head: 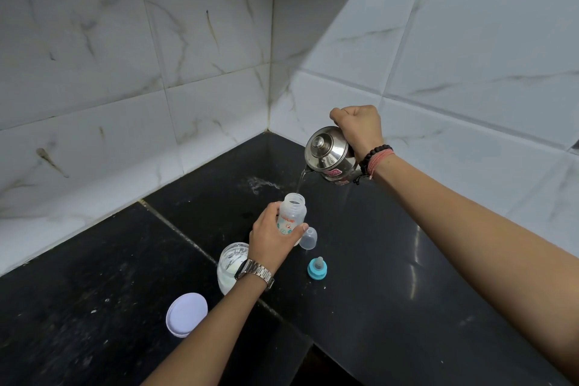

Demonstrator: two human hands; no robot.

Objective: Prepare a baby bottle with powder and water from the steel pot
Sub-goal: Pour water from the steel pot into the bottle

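My left hand (272,236) grips a clear baby bottle (292,213) standing open-topped on the black counter (391,276). My right hand (358,130) holds the handle of a lidded steel pot (329,153), tilted toward the bottle. A thin stream of water (300,181) runs from the pot's spout into the bottle's mouth. A clear jar of white powder (230,266) stands open just behind my left wrist. The bottle's blue ring with its nipple (317,268) and a clear cap (308,238) lie on the counter to the right of the bottle.
A white jar lid (186,313) lies upside down on the counter at the left. White tiled walls (188,56) meet in a corner behind the counter. A wet patch (260,183) shows near the back. The counter's front edge steps down at the bottom centre.
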